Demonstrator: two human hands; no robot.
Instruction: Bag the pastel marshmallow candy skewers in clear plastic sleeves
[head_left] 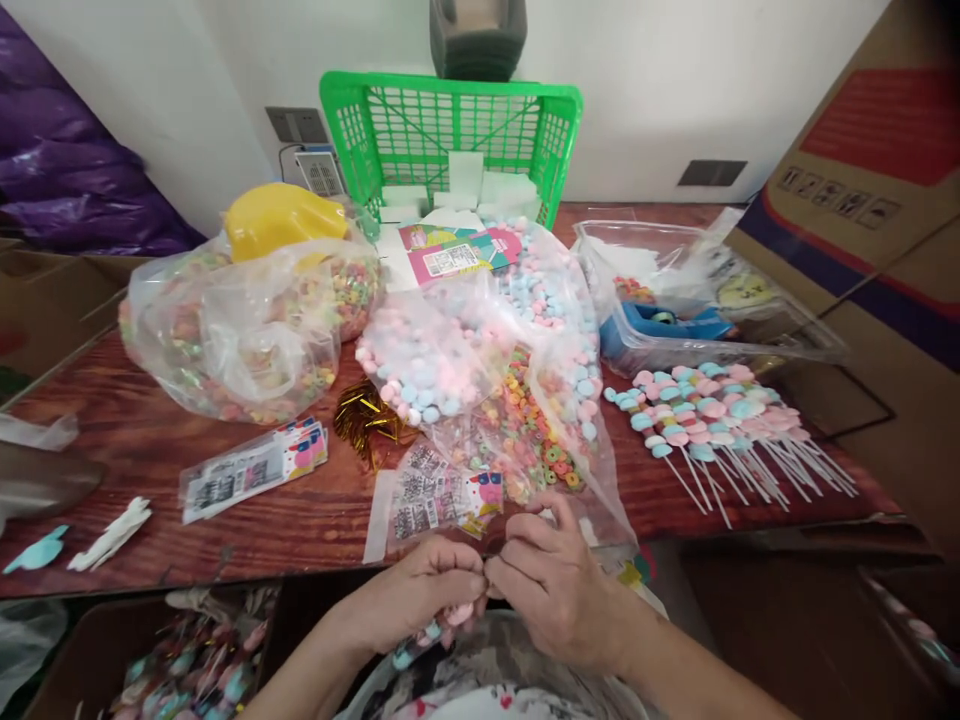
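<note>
Near the table's front edge, my left hand (431,590) is closed on a stick of pink and blue candy (450,622), whose pieces show below its fingers. My right hand (551,580) meets it with thumb and forefinger pinched; what it grips is too small to make out. Just beyond the hands lie printed clear bags (439,495) and a plastic bag with ring candies (544,430). Pink and blue candies (427,365) fill another clear bag. Gold twist ties (367,415) rest to its left. Several candy sticks (712,410) lie on the right of the table.
A green basket (454,90) stands at the back, and a clear tray (720,345) holds a blue tape dispenser (660,325). At left are a big candy bag (232,340) and printed wrappers (255,470). A box of wrapped sticks (187,660) sits below the table's edge.
</note>
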